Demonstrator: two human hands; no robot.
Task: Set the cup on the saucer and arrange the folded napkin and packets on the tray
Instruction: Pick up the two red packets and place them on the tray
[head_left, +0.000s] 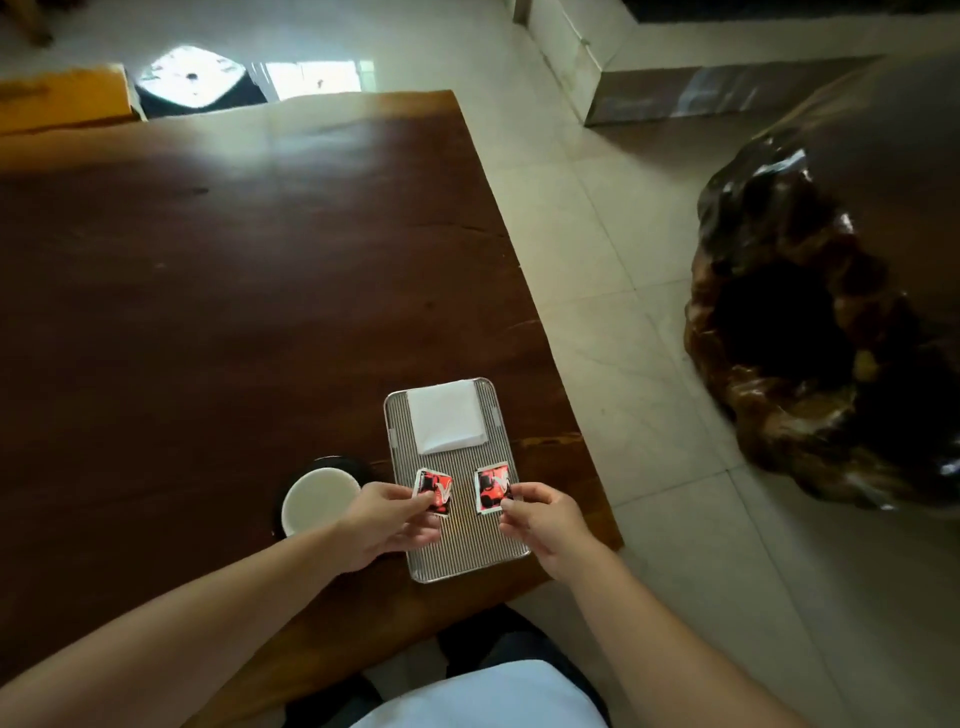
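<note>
A ribbed metal tray (470, 540) lies near the table's right front corner. A white folded napkin (445, 415) rests on its far half. Two red-and-black packets lie side by side on the tray's middle. My left hand (387, 522) pinches the left packet (435, 488) at its near edge. The right packet (491, 486) is pinched by my right hand (543, 522). Left of the tray, a white cup (318, 499) stands on a dark saucer (358, 465), whose rim shows behind it.
The dark wooden table (234, 286) stretches far and left; its right edge runs just beside the tray. A large glossy carved wooden stump (821, 332) stands on the tiled floor to the right. A yellow-topped seat (57, 98) is at the far left.
</note>
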